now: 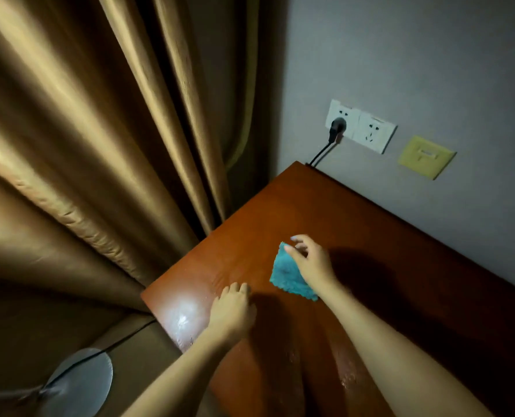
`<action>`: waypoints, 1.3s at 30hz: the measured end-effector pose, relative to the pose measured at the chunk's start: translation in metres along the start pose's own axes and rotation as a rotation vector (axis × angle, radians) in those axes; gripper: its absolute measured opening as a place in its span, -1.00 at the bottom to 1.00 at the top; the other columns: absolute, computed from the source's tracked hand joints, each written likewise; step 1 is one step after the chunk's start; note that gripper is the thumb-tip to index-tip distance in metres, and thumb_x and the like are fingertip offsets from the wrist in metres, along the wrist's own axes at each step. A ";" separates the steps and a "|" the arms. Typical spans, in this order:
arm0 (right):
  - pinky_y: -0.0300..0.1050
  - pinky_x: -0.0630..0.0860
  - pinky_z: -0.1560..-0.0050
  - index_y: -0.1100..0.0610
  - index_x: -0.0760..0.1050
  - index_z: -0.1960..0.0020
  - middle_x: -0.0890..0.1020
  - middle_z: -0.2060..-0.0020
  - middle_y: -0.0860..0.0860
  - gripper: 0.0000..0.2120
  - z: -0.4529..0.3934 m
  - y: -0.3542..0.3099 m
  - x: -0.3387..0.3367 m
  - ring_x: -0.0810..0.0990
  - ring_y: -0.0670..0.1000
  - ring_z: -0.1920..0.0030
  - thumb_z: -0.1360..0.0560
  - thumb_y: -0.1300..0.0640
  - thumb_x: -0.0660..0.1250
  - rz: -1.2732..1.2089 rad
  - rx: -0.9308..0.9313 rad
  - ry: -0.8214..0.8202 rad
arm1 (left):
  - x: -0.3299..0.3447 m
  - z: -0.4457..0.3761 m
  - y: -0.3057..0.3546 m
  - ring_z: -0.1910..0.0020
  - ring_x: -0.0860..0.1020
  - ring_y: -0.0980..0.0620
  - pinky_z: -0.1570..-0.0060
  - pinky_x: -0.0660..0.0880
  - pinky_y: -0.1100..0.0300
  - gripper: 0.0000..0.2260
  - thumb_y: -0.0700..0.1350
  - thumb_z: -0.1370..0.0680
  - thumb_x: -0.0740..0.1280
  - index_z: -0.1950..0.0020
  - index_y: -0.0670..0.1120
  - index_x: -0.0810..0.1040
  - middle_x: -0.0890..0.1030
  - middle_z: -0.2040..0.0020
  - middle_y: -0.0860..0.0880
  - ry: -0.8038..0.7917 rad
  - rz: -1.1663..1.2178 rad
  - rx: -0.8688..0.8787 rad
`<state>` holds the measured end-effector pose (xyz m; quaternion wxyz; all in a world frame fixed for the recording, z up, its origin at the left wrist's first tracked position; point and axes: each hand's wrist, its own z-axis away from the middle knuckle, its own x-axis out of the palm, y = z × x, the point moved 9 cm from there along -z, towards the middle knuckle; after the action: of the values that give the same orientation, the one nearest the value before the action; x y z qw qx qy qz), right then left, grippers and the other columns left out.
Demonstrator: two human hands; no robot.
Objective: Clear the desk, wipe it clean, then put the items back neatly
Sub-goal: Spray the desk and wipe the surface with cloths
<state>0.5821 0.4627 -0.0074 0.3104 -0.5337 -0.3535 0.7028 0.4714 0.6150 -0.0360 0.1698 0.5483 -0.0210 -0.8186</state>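
Observation:
A reddish-brown wooden desk (355, 236) runs along the wall, its top bare apart from a cloth. The teal cloth (286, 273) lies flat on the desk near its left end. My right hand (312, 261) lies over the cloth's right side, fingers spread and bent, fingertips reaching past its far edge. My left hand (233, 310) rests on the desk near the front left corner with its fingers curled under, holding nothing. A pale smeared glare patch (184, 317) shows on the wood left of that hand.
Tan curtains (99, 145) hang close against the desk's left end. White wall sockets (361, 126) with a black plug (337, 126) and cord sit above the far corner, beside a yellow wall plate (426, 157). A round metal lamp base (80, 383) with a cable stands on the floor.

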 end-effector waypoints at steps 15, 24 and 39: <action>0.11 0.02 -0.48 0.29 0.23 -0.44 0.32 -0.43 0.16 -0.36 -0.048 0.058 0.069 0.20 0.05 -0.46 -0.53 -0.10 -0.10 0.856 -0.003 -0.007 | 0.036 -0.094 -0.030 -0.51 -0.29 -0.12 -0.42 -0.31 -0.16 -0.42 0.27 -0.53 -0.34 -0.50 0.08 -0.30 -0.31 -0.51 -0.05 0.022 -0.102 0.058; 0.13 -0.28 -0.46 0.18 -0.28 -0.50 -0.24 -0.50 0.11 -0.28 -0.122 0.087 0.014 -0.24 0.08 -0.52 -0.55 -0.29 -0.25 0.931 0.175 0.015 | 0.026 -0.153 -0.013 -0.50 0.08 -0.10 -0.37 -0.05 -0.27 -0.48 0.24 -0.61 -0.13 -0.51 0.08 0.17 0.25 -0.50 -0.07 0.160 -0.101 0.137; 0.20 -0.28 -0.44 0.02 -0.35 -0.48 -0.24 -0.50 0.03 -0.19 -0.196 0.063 0.038 -0.30 0.10 -0.49 -0.36 -0.40 -0.56 1.045 -0.138 -0.213 | 0.009 -0.198 -0.008 -0.50 0.08 -0.07 -0.39 -0.10 -0.21 -0.50 0.23 -0.59 -0.09 -0.50 0.11 0.18 0.25 -0.50 -0.03 0.300 -0.103 0.084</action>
<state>0.7589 0.4906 -0.1155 -0.1540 -0.5834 -0.1157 0.7890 0.6460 0.6498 -0.1243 0.1057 0.6713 -0.0017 -0.7336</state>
